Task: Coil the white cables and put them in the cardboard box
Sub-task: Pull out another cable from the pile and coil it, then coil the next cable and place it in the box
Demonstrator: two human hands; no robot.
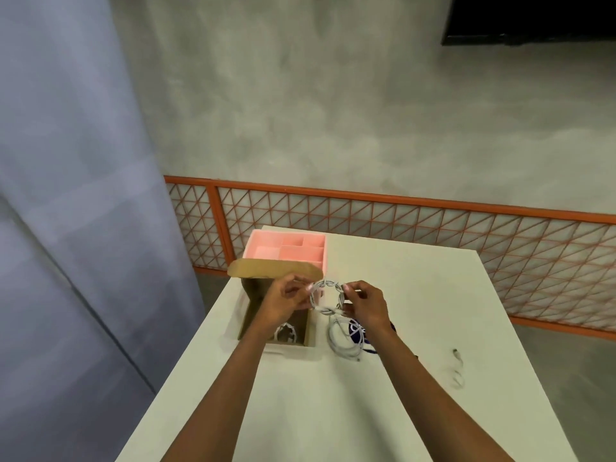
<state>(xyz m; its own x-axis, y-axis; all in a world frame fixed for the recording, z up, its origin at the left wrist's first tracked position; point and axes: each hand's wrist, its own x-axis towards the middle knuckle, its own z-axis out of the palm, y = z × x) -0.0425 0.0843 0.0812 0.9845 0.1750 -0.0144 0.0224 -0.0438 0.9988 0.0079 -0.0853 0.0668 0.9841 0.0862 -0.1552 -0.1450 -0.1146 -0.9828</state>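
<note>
My left hand (286,300) and right hand (366,304) pinch opposite sides of the small coiled white cable (328,296), held over the white surface (333,411) beside the open brown cardboard box (263,269). If either grip slackens, the springy loops may unwind.

white table (333,411) | cardboard box (273,269) | pink tray (286,232) | loose white cables (340,341) | small tie (458,356)

Bare left hand (286,300), bare right hand (366,305), long bare forearms
</note>
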